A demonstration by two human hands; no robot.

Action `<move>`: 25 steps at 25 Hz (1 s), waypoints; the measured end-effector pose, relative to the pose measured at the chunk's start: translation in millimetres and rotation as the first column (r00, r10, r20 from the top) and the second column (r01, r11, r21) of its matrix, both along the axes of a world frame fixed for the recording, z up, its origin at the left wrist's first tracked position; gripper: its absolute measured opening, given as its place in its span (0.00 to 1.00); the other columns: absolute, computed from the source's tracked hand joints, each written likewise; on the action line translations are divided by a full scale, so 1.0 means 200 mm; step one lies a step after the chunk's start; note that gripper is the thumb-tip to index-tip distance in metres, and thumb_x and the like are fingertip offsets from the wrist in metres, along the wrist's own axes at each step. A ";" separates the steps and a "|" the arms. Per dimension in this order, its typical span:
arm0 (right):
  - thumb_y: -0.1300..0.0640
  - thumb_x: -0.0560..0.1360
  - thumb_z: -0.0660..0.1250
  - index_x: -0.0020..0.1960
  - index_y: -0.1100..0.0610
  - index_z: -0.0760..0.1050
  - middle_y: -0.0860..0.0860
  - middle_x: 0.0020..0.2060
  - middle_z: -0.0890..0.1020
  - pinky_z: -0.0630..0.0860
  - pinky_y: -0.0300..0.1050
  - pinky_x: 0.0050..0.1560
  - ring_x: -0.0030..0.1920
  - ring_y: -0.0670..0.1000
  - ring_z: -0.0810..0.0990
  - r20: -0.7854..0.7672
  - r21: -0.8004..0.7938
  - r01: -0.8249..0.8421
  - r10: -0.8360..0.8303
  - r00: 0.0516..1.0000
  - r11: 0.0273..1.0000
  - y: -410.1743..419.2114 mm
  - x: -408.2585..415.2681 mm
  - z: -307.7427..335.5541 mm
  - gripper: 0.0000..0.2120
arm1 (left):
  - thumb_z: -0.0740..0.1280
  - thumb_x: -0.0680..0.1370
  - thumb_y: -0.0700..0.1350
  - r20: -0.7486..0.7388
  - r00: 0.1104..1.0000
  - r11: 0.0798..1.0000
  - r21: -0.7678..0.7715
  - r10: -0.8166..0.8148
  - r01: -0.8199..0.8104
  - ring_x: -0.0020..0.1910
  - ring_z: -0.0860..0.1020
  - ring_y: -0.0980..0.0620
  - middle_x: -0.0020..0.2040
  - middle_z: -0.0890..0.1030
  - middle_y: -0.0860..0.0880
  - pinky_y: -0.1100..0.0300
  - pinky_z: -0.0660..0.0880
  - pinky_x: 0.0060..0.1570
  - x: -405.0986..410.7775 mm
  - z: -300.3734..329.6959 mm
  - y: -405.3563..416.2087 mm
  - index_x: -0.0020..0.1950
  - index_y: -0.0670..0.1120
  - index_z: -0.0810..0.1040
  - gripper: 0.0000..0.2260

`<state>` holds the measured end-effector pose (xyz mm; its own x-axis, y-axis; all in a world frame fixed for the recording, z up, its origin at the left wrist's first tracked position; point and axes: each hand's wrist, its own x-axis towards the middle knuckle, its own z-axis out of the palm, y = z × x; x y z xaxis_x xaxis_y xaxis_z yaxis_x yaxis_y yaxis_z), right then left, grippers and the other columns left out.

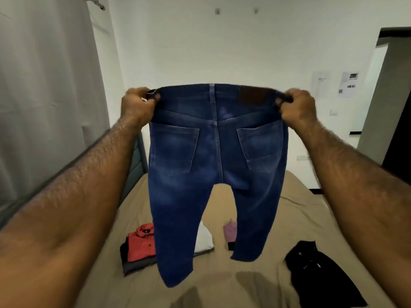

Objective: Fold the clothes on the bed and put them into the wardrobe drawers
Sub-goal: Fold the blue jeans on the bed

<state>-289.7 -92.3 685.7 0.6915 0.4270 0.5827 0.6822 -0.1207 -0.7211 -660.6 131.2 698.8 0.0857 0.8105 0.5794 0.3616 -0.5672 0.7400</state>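
A pair of blue jeans hangs in the air in front of me, back pockets facing me, legs dangling above the bed. My left hand grips the left end of the waistband. At the other end my right hand grips the waistband too, and the band is stretched flat between them. On the tan sheet below lie a folded red shirt on a small stack of dark folded clothes, a white folded garment, a purple garment, and an unfolded black garment.
A grey curtain hangs along the left side behind the bed's grey headboard. A white wall stands ahead, with papers stuck on it at the right. A dark doorway opens at the far right.
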 end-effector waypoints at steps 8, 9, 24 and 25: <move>0.55 0.79 0.73 0.55 0.56 0.85 0.54 0.51 0.85 0.74 0.41 0.50 0.49 0.53 0.80 -0.016 -0.044 0.049 -0.050 0.999 0.998 -0.18 0.12 -0.12 0.07 | 0.71 0.81 0.52 0.053 0.983 0.984 -0.006 0.176 -0.176 0.45 0.80 0.49 0.46 0.83 0.50 0.58 0.75 0.46 0.21 -0.18 -0.23 0.48 0.51 0.81 0.06; 0.56 0.79 0.74 0.57 0.56 0.85 0.52 0.53 0.85 0.74 0.39 0.52 0.51 0.52 0.81 -0.009 -0.005 -0.002 0.002 1.000 1.000 -0.21 0.11 -0.12 0.08 | 0.70 0.82 0.52 0.130 0.977 0.986 -0.002 0.168 -0.170 0.44 0.79 0.50 0.44 0.82 0.52 0.59 0.75 0.45 0.21 -0.18 -0.26 0.48 0.51 0.81 0.07; 0.62 0.82 0.68 0.55 0.55 0.77 0.43 0.37 0.84 0.77 0.36 0.39 0.34 0.39 0.80 -0.159 0.687 -0.523 0.806 0.570 0.505 -0.23 -0.33 -0.01 0.04 | 0.63 0.86 0.47 0.406 0.607 0.724 0.268 -0.683 0.635 0.44 0.76 0.48 0.45 0.79 0.47 0.52 0.77 0.48 0.69 0.03 -0.85 0.52 0.45 0.77 0.08; 0.63 0.81 0.69 0.55 0.56 0.77 0.43 0.38 0.84 0.77 0.35 0.39 0.35 0.38 0.80 -0.113 0.674 -0.550 0.804 0.583 0.494 -0.23 -0.38 0.00 0.05 | 0.64 0.85 0.46 0.378 0.617 0.719 0.269 -0.691 0.641 0.44 0.75 0.48 0.44 0.79 0.46 0.52 0.76 0.48 0.73 0.02 -0.88 0.53 0.43 0.77 0.07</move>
<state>-365.7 -138.0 686.3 0.5168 0.5743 0.6349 0.0332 0.7276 -0.6852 -515.0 -44.5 703.6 0.3071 0.5679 0.7637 -0.4787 -0.6014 0.6397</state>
